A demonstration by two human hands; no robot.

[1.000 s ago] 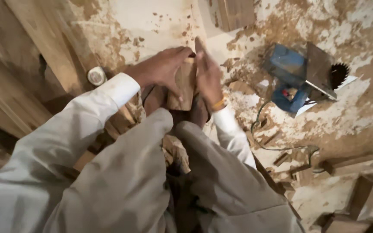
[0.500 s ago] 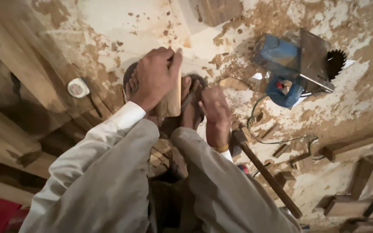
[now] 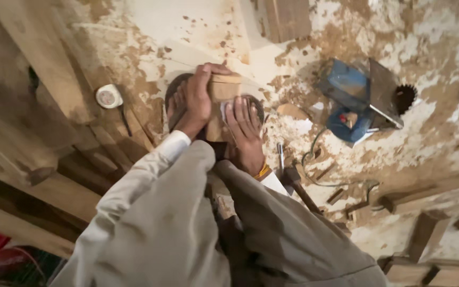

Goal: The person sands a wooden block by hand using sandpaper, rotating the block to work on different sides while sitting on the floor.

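My left hand (image 3: 196,101) grips the wood block (image 3: 223,87), fingers curled over its top. My right hand (image 3: 245,130) lies spread flat just below it. Circular saw (image 3: 365,101) well right of the block.

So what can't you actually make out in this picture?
Head view only:
- Lower part of the wooden block: covered by the left hand and right hand.
- The feet: mostly hidden under both hands.
- Hammer: its handle disappears behind the right knee.
- Circular saw: blade partly behind its guard, details blurred.
- Round tape measure: too small to read.
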